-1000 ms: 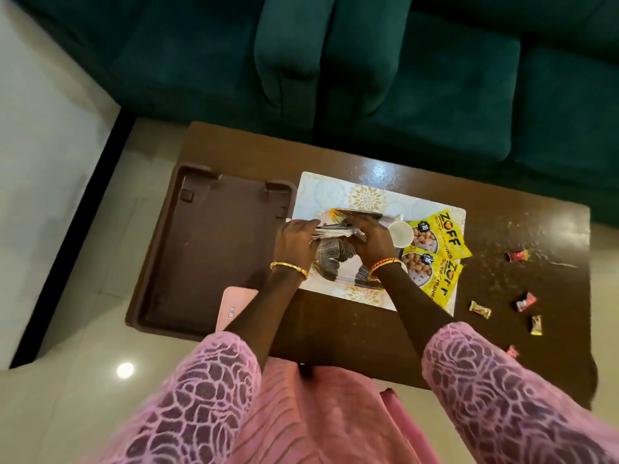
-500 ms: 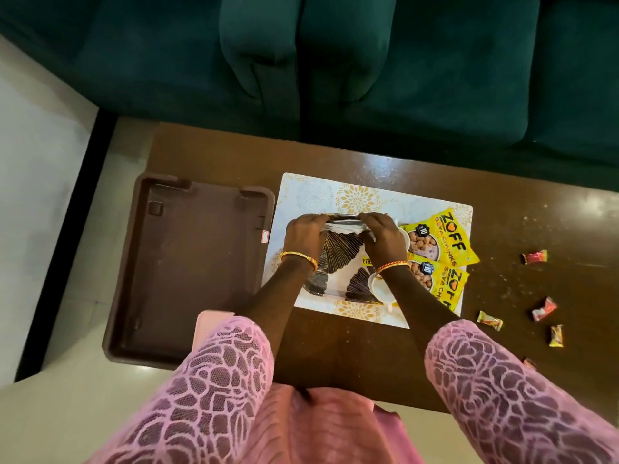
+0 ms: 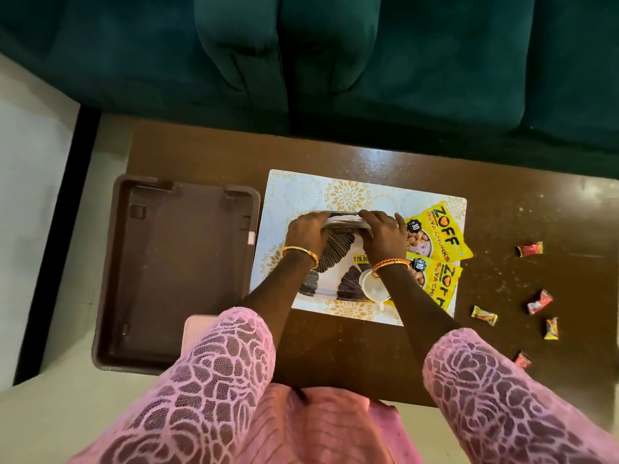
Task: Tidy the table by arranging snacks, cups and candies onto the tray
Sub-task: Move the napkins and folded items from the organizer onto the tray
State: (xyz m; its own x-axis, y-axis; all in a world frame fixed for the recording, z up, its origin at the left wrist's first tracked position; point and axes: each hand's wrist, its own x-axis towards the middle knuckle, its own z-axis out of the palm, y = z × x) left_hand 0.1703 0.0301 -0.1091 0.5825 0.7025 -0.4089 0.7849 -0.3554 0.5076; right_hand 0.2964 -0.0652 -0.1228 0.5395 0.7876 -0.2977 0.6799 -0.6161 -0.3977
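- The brown tray (image 3: 174,272) lies at the left end of the table (image 3: 335,346), overhanging its edge, and nothing shows in it yet, so by my reading the tidying has barely begun.
- Just right of the tray lies a patterned mat (image 3: 321,189), where everything else near the hands is gathered.
- The left hand (image 3: 306,231) is palm down, fingers curled over the left end of a dark leaf-patterned packet (image 3: 338,249) on the mat, gripping it.
- The right hand (image 3: 383,234) mirrors it, fingers curled over the packet's right end; both wrists are bent forward, forearms reaching out from pink lace sleeves.
- A white cup (image 3: 373,285) sits on the mat under the right wrist.
- Two yellow snack packets (image 3: 442,236) lie overlapped at the mat's right edge.
- Five wrapped candies (image 3: 529,249) are scattered well apart on the bare table further right.
- Left to do, it seems: packets, cup and candies all have to go onto the tray.
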